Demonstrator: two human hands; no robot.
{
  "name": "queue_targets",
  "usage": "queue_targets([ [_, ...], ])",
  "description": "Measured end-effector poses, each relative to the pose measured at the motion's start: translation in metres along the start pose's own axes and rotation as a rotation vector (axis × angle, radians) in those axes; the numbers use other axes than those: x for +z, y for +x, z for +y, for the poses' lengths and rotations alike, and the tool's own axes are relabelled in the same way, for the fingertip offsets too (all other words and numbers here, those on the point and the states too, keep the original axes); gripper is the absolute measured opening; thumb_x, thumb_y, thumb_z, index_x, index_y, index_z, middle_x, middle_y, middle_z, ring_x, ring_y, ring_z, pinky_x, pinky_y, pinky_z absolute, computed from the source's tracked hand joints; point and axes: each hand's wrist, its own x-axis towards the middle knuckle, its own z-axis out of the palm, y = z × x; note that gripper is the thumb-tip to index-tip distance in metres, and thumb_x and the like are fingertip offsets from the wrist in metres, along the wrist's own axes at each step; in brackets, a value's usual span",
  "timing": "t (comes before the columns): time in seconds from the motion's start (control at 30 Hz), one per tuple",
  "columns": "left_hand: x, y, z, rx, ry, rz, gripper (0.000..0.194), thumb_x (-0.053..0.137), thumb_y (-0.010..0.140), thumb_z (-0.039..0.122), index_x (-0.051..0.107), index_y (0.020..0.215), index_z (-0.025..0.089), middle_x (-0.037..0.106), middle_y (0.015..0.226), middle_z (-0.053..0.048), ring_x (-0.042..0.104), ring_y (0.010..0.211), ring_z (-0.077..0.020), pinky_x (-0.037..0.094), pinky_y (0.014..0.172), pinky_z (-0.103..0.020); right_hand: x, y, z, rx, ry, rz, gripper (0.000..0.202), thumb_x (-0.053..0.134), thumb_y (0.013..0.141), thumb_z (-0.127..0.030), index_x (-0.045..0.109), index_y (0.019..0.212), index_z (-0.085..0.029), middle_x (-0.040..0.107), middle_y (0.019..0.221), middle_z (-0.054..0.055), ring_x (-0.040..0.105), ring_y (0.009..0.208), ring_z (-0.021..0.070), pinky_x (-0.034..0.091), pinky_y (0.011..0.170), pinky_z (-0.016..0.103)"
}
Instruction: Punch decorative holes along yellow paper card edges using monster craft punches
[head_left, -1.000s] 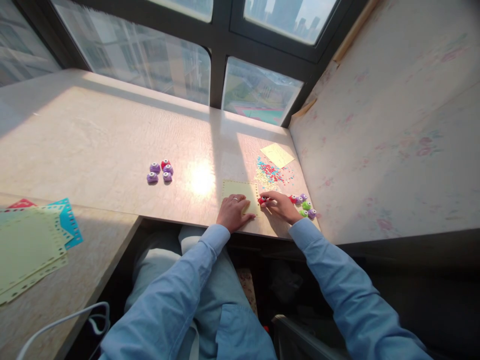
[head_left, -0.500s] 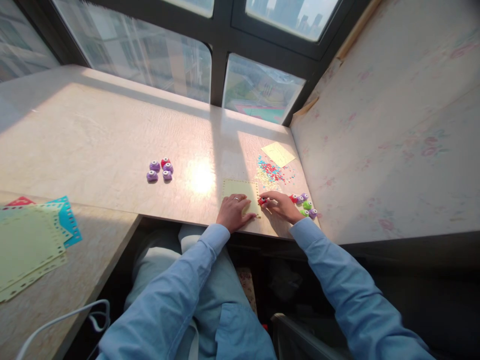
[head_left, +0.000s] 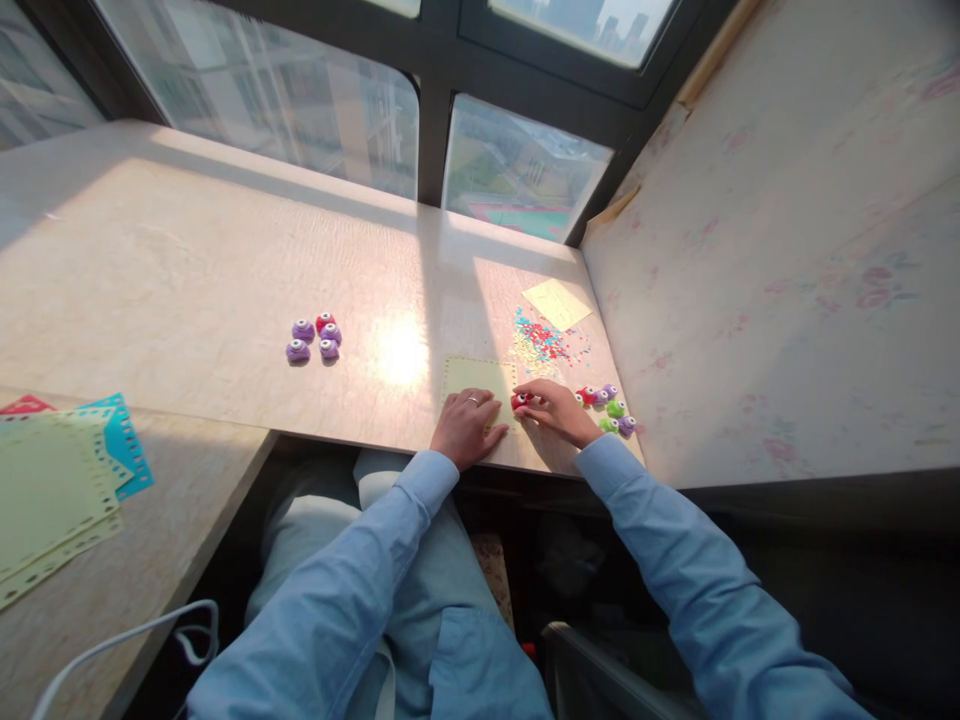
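Observation:
A pale yellow sheet of paper (head_left: 478,375) lies near the ledge's front edge, with a row of small punched holes along its borders. My left hand (head_left: 466,428) rests on it with fingers spread, pressing it down. At the sheet's right edge is a small red craft punch (head_left: 520,400), gripped between the thumb and fingers of my right hand (head_left: 559,410). The fingers partly hide the punch, so I cannot tell whether paper sits in its slot. Just right of that hand stand several more punches (head_left: 615,408) in red, purple and green.
Coloured paper bits (head_left: 546,342) are scattered beyond my right hand, beside a small yellow paper (head_left: 557,303). Several purple and red punches (head_left: 315,338) stand to the left. Punched sheets (head_left: 56,480) lie on the left table near a white cable (head_left: 124,632). A papered wall (head_left: 765,300) bounds the right.
My right hand has shifted the red punch slightly left and up along the sheet's right edge. The left hand stays on the paper. The whole view has moved a little.

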Motion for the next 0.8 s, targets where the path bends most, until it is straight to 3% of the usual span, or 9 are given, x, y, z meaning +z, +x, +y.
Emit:
queue_targets([
  [0.23, 0.0011, -0.0012, -0.0002, 0.017, 0.039, 0.027, 0.032, 0.066, 0.086, 0.040, 0.067, 0.112, 0.021, 0.066, 0.122, -0.008, 0.056, 0.114, -0.0267, 0.043, 0.093, -0.043, 0.0062, -0.0048, -0.0014, 0.047, 0.039, 0.063, 0.036, 0.067, 0.087, -0.040, 0.064, 0.115, -0.019, 0.065, 0.105, 0.008, 0.065, 0.086, 0.0170, 0.055, 0.081, 0.033],
  [0.47, 0.0019, -0.0009, -0.0010, 0.000, 0.029, 0.022, 0.033, 0.068, 0.085, 0.039, 0.067, 0.113, 0.021, 0.066, 0.123, -0.008, 0.056, 0.115, -0.0270, 0.042, 0.093, -0.043, 0.0034, -0.0012, -0.0065, -0.015, -0.013, 0.044, 0.024, 0.066, 0.089, -0.039, 0.067, 0.104, -0.020, 0.067, 0.105, 0.008, 0.063, 0.101, 0.0198, 0.051, 0.089, 0.033],
  [0.8, 0.0009, -0.0001, 0.0005, -0.014, 0.020, 0.016, 0.034, 0.068, 0.085, 0.039, 0.066, 0.114, 0.021, 0.065, 0.123, -0.009, 0.056, 0.116, -0.0268, 0.042, 0.095, -0.043, 0.0017, -0.0015, -0.0089, 0.001, -0.003, 0.011, 0.025, 0.067, 0.088, -0.038, 0.067, 0.106, -0.020, 0.067, 0.105, 0.007, 0.062, 0.100, 0.0195, 0.049, 0.091, 0.033],
])
